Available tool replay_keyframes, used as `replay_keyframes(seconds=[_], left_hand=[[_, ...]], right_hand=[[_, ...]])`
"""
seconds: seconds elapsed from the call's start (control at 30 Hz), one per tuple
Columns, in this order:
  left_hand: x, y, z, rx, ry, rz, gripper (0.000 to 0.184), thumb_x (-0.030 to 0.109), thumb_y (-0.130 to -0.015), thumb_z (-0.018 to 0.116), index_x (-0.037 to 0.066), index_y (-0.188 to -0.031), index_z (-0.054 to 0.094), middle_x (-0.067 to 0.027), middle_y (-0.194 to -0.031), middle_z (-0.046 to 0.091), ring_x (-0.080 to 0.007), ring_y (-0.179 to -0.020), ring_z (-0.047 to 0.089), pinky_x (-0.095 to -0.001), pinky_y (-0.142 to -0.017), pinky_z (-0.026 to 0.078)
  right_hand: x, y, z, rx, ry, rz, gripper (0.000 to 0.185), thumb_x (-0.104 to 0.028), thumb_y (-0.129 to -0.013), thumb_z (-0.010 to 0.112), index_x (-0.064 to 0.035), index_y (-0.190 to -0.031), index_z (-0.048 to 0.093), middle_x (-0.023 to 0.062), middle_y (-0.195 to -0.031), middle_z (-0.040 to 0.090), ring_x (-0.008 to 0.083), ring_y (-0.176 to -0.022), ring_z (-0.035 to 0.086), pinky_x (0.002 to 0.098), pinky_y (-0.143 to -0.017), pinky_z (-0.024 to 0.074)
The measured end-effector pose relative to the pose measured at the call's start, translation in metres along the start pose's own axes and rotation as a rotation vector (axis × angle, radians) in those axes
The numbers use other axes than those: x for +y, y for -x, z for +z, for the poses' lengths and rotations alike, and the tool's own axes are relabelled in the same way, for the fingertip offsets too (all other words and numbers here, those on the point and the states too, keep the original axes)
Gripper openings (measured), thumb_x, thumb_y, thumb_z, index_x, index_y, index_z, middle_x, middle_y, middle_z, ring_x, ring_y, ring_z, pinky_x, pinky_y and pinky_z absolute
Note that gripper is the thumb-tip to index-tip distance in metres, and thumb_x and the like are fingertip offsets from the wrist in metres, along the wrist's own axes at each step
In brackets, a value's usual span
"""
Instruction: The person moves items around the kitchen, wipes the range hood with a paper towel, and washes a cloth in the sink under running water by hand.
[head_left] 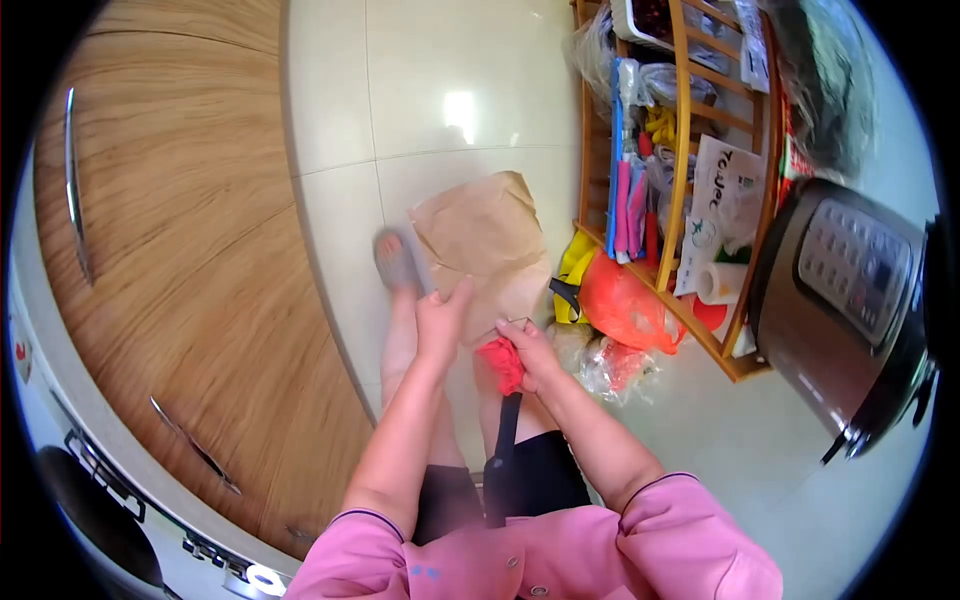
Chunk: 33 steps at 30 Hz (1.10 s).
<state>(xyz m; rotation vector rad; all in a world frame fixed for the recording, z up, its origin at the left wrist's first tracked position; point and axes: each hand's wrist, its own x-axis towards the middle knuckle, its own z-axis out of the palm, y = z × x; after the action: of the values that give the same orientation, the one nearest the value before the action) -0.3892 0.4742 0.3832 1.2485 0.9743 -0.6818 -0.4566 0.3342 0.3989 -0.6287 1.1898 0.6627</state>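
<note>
A creased sheet of brown paper (490,235), perhaps a flat paper bag, spreads in front of me above the tiles. My left hand (440,322) is closed at its lower left edge, the thumb pointing forward; the grip is slightly blurred. My right hand (530,352) is pinched around a crumpled red bundle (502,365), whose material I cannot make out. A thin dark line shows at the right fingertips, too fine to name. Below the bundle a black strap (508,425) runs down towards my lap.
Wooden cabinets (190,250) line the left side. To the right stands a wooden rack (675,150) packed with bags and packets. An orange-red plastic bag (625,300), a yellow bag (574,275) and clear plastic (615,370) lie at its foot. A silver electric cooker (845,300) is beyond.
</note>
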Motion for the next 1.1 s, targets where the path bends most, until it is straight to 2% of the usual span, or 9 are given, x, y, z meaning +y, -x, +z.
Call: replay_keyframes(seconds=[0.2, 0.3, 0.4, 0.57, 0.6, 0.7, 0.8, 0.9, 1.1], left_hand=[[0.015, -0.087, 0.030, -0.009, -0.032, -0.200, 0.029, 0.017, -0.088, 0.068, -0.004, -0.106, 0.061, -0.0094, -0.098, 0.068, -0.0158, -0.085, 0.065, -0.0279, -0.075, 0.051], [0.018, -0.110, 0.032, -0.063, 0.239, -0.236, 0.025, 0.014, -0.086, 0.066, -0.007, -0.099, 0.064, -0.0108, -0.092, 0.067, -0.0152, -0.076, 0.063, -0.0296, -0.065, 0.050], [0.019, -0.119, 0.005, -0.221, 0.138, -0.163, 0.026, 0.013, -0.087, 0.065, -0.006, -0.105, 0.062, -0.0093, -0.095, 0.067, -0.0166, -0.082, 0.063, -0.0308, -0.071, 0.051], [0.070, -0.126, -0.010, -0.101, 0.215, -0.171, 0.034, 0.010, -0.087, 0.065, -0.003, -0.118, 0.057, -0.0097, -0.107, 0.065, -0.0188, -0.096, 0.062, -0.0316, -0.086, 0.048], [0.076, -0.130, -0.014, -0.089, 0.234, -0.211, 0.039, 0.009, -0.087, 0.066, -0.002, -0.122, 0.055, -0.0106, -0.112, 0.064, -0.0201, -0.102, 0.061, -0.0327, -0.091, 0.047], [0.100, -0.141, -0.011, -0.075, 0.132, -0.238, 0.036, 0.009, -0.087, 0.066, -0.002, -0.120, 0.057, -0.0106, -0.112, 0.064, -0.0194, -0.101, 0.062, -0.0324, -0.089, 0.048], [0.145, -0.141, -0.004, -0.135, 0.025, -0.274, 0.036, 0.011, -0.087, 0.066, -0.002, -0.120, 0.057, -0.0102, -0.113, 0.064, -0.0189, -0.098, 0.062, -0.0323, -0.087, 0.049], [0.140, -0.150, -0.017, -0.231, 0.041, -0.159, 0.035, 0.012, -0.088, 0.066, -0.002, -0.119, 0.058, -0.0102, -0.113, 0.064, -0.0191, -0.095, 0.063, -0.0326, -0.085, 0.050], [0.171, -0.151, -0.028, -0.121, 0.163, -0.120, 0.028, 0.014, -0.090, 0.064, 0.000, -0.115, 0.061, -0.0075, -0.106, 0.066, -0.0164, -0.093, 0.063, -0.0308, -0.081, 0.051]], right_hand=[[-0.043, -0.052, 0.032, 0.093, -0.238, -0.003, 0.012, -0.012, -0.090, 0.065, -0.0083, -0.095, 0.055, 0.0034, -0.077, 0.062, 0.0160, -0.062, 0.063, 0.0297, -0.056, 0.0552], [-0.042, -0.096, 0.023, 0.124, -0.222, -0.034, 0.011, -0.013, -0.090, 0.066, -0.0095, -0.092, 0.055, 0.0022, -0.075, 0.061, 0.0149, -0.061, 0.062, 0.0296, -0.056, 0.0549], [-0.030, -0.107, 0.040, 0.105, -0.230, 0.045, 0.010, -0.015, -0.090, 0.065, -0.0112, -0.092, 0.056, 0.0004, -0.073, 0.060, 0.0140, -0.060, 0.061, 0.0303, -0.056, 0.0543], [-0.048, -0.110, 0.091, 0.063, -0.183, 0.128, 0.012, -0.015, -0.091, 0.063, -0.0121, -0.102, 0.058, 0.0004, -0.081, 0.058, 0.0133, -0.070, 0.060, 0.0325, -0.063, 0.0546], [-0.054, -0.109, 0.105, 0.088, -0.213, 0.072, 0.020, -0.015, -0.089, 0.066, -0.0033, -0.104, 0.062, 0.0037, -0.086, 0.064, 0.0126, -0.072, 0.062, 0.0265, -0.061, 0.0506], [-0.072, -0.116, 0.128, 0.128, -0.246, 0.084, 0.016, -0.016, -0.090, 0.065, -0.0040, -0.100, 0.062, 0.0040, -0.084, 0.064, 0.0130, -0.074, 0.063, 0.0268, -0.062, 0.0510], [-0.075, -0.125, 0.110, -0.055, -0.304, 0.077, 0.021, -0.017, -0.092, 0.061, -0.0055, -0.110, 0.056, 0.0066, -0.090, 0.064, 0.0172, -0.080, 0.064, 0.0344, -0.073, 0.0559], [-0.094, -0.124, 0.123, -0.063, -0.257, 0.071, 0.020, -0.020, -0.093, 0.061, -0.0058, -0.106, 0.057, 0.0070, -0.081, 0.064, 0.0181, -0.074, 0.065, 0.0352, -0.071, 0.0565], [-0.124, -0.108, 0.181, 0.046, -0.218, 0.178, 0.022, -0.022, -0.093, 0.063, -0.0031, -0.104, 0.060, 0.0046, -0.083, 0.065, 0.0130, -0.070, 0.063, 0.0278, -0.063, 0.0532]])
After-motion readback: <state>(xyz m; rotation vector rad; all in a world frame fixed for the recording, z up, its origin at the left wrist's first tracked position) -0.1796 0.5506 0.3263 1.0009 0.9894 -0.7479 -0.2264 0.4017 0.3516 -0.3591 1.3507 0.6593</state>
